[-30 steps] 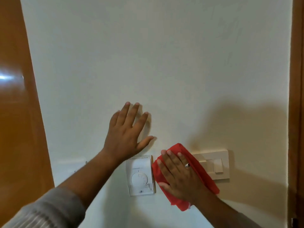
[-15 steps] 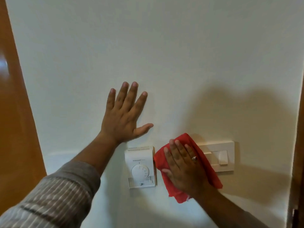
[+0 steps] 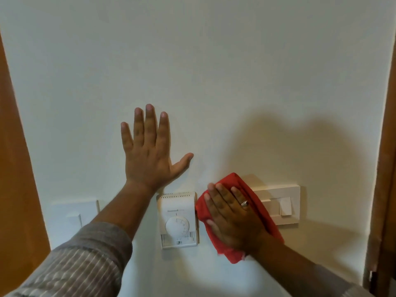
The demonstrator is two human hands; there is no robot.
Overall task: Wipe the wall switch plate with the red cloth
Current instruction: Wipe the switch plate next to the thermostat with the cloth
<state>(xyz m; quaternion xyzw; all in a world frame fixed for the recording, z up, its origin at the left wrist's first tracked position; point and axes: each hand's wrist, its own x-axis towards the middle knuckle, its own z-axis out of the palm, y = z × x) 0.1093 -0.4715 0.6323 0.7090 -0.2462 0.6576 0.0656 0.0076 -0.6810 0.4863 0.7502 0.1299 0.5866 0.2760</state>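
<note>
A cream wall switch plate (image 3: pixel 285 205) is fixed low on the white wall at the right. My right hand (image 3: pixel 232 215) lies flat on a red cloth (image 3: pixel 242 183) and presses it against the plate's left part, hiding that part. The rocker at the plate's right end stays uncovered. My left hand (image 3: pixel 150 151) rests flat on the bare wall above a thermostat, fingers spread, holding nothing.
A white thermostat with a round dial (image 3: pixel 177 219) sits on the wall right beside the cloth's left edge. Further left is another white plate (image 3: pixel 74 213). Wooden door frames border the wall at left (image 3: pixel 15 168) and right (image 3: pixel 385 168).
My left hand has slid higher up the wall and its fingers have straightened. The right hand with the cloth stays on the left part of the switch plate. The view has shifted slightly.
</note>
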